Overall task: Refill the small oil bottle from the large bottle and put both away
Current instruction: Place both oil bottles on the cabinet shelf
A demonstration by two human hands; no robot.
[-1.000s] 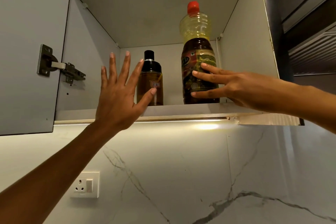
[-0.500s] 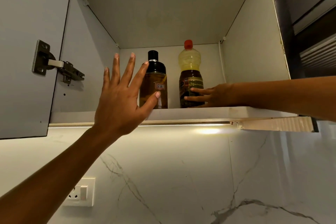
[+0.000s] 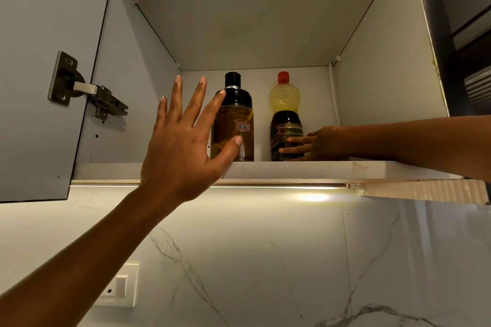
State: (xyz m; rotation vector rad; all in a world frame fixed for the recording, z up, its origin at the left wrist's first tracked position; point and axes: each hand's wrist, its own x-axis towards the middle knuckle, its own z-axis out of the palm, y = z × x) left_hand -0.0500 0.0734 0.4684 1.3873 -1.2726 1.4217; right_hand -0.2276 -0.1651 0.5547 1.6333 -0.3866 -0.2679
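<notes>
Amber oil fills the small oil bottle (image 3: pixel 233 127), which stands upright on the cabinet shelf (image 3: pixel 279 168) under a black cap and carries a white sticker marked "52". The left hand (image 3: pixel 183 146) is raised in front of this bottle with all fingers spread wide and nothing in its grasp; whether the thumb or forefinger actually touches the glass cannot be determined from this angle. The left forearm runs down to the lower left corner of the view.

The right hand (image 3: pixel 313 142) reaches in from the right and lies against the lower, labelled part of the large bottle (image 3: pixel 286 119). Its fingers (image 3: pixel 296 139) lie across the label; whether they grip the bottle or only rest on it cannot be determined. The large bottle stands upright at the back of the shelf, just to the right of the small oil bottle, with a red cap, a pale yellow ribbed upper section and dark contents below.

The cabinet door (image 3: pixel 39 74) stands open at the left, hung on a metal hinge (image 3: pixel 85 87). A light strip (image 3: pixel 265 186) glows beneath the shelf edge. Below it runs a white marble-patterned wall (image 3: pixel 292 260) with a white wall socket (image 3: pixel 121 287) at lower left.
</notes>
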